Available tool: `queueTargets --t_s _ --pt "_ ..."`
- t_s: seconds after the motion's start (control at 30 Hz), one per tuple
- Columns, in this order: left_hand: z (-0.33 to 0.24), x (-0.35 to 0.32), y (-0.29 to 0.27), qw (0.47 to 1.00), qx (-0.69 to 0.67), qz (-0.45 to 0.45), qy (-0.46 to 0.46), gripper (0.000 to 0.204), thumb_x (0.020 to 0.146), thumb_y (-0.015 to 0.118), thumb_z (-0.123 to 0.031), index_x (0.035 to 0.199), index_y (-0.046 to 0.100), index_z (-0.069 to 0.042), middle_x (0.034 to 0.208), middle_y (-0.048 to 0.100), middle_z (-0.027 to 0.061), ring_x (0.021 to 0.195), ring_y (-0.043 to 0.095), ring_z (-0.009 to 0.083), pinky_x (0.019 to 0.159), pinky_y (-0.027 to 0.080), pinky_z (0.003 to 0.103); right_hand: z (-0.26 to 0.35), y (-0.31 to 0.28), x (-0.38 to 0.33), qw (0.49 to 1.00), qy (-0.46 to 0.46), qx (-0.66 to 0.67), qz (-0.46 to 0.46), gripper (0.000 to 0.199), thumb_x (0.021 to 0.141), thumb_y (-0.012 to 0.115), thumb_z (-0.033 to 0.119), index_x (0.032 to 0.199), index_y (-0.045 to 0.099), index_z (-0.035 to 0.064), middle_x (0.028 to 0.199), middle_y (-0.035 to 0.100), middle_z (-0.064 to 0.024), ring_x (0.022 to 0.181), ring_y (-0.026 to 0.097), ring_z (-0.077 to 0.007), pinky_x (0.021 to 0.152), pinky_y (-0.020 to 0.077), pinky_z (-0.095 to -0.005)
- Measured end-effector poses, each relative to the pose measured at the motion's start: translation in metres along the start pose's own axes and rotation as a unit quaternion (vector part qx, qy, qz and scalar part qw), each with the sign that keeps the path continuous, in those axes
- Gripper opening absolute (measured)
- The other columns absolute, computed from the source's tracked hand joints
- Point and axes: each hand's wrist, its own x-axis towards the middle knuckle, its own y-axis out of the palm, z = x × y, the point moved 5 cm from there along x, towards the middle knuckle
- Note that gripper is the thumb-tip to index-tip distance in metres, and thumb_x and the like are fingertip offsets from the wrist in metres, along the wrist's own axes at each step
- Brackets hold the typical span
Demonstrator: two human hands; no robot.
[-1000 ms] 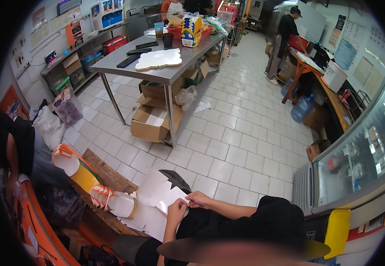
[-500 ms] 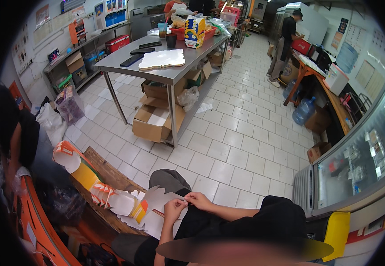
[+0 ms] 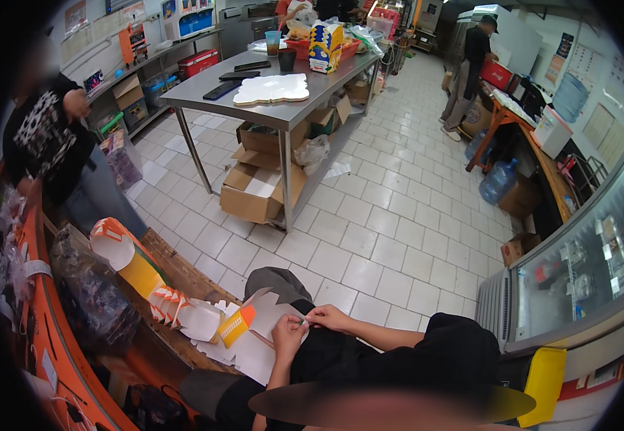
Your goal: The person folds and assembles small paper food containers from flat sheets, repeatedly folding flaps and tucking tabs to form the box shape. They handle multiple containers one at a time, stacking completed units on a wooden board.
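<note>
The left hand (image 3: 288, 335) and the right hand (image 3: 328, 317) are close together, and their fingertips pinch the right edge of a white paperboard sheet (image 3: 267, 316). A small greenish bit shows between the fingers, too small to tell what it is. The sheet lies between the dark-clothed lap and a wooden bench (image 3: 168, 251). Along this bench rests a row of folded cartons (image 3: 168, 305), white, orange and yellow. To the left, beside a bundle of clear plastic (image 3: 93, 287), stands a person in a black printed shirt (image 3: 50, 133). The floor (image 3: 341, 258) is of pale tiles. Farther away is a steel table (image 3: 190, 93), which carries a white board with wavy edge (image 3: 271, 89). At the right stand a glass-fronted refrigerator (image 3: 578, 266) and a blue water jug (image 3: 499, 181).
</note>
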Motion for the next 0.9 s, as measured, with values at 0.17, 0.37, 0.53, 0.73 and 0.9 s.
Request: queueTargets --t_s 0.17,0.37,0.53,0.73,0.9 --pt "-0.002 -0.004 0.001 0.997 -0.071 -0.004 0.006 0.024 0.074 0.068 0.004 0.089 0.05 0.002 0.069 0.063 0.0117 0.063 0.064 0.0144 0.056 0.051 0.022 0.004 0.002 -0.001 1.0 -0.01 -0.015 0.006 0.022 0.091 0.058 0.026 0.091 0.065 0.0055 0.084 0.063 0.002 0.076 0.055 -0.0041 0.068 0.0456 -0.0195" --pt "-0.007 -0.01 -0.001 0.989 -0.145 -0.008 -0.024 0.029 0.074 0.066 0.007 0.096 0.047 0.001 0.071 0.063 0.0125 0.066 0.064 0.0166 0.059 0.052 0.024 0.008 0.005 -0.001 0.998 -0.048 -0.027 0.019 0.023 0.091 0.057 0.025 0.092 0.065 0.0043 0.084 0.063 0.0025 0.078 0.055 -0.0043 0.069 0.0459 -0.02" --pt "-0.003 -0.018 -0.004 0.954 -0.278 -0.048 -0.102 0.035 0.074 0.059 0.011 0.102 0.042 0.0 0.077 0.061 0.0146 0.069 0.063 0.0186 0.062 0.053 0.026 0.014 0.02 -0.005 0.998 -0.047 -0.028 0.018 0.021 0.092 0.055 0.022 0.095 0.062 0.0023 0.096 0.063 -0.0026 0.085 0.057 -0.0075 0.074 0.0481 -0.022" --pt "-0.019 -0.023 -0.014 0.949 -0.285 -0.128 -0.044 0.033 0.078 0.055 0.008 0.106 0.041 -0.003 0.086 0.061 0.0115 0.072 0.063 0.0163 0.06 0.053 0.025 0.044 0.052 -0.025 0.98 -0.163 0.115 -0.001 0.019 0.093 0.052 0.013 0.101 0.055 -0.0035 0.12 0.055 -0.011 0.097 0.057 -0.0129 0.082 0.05 -0.0271" --pt "-0.027 -0.023 -0.015 0.94 -0.315 -0.131 0.001 0.036 0.078 0.058 0.01 0.109 0.042 0.001 0.083 0.06 0.0108 0.072 0.061 0.014 0.065 0.052 0.023 0.061 0.05 -0.028 0.984 -0.179 -0.007 -0.022 0.019 0.092 0.052 0.009 0.104 0.057 -0.0045 0.12 0.056 -0.0124 0.095 0.058 -0.0123 0.083 0.0494 -0.0267"
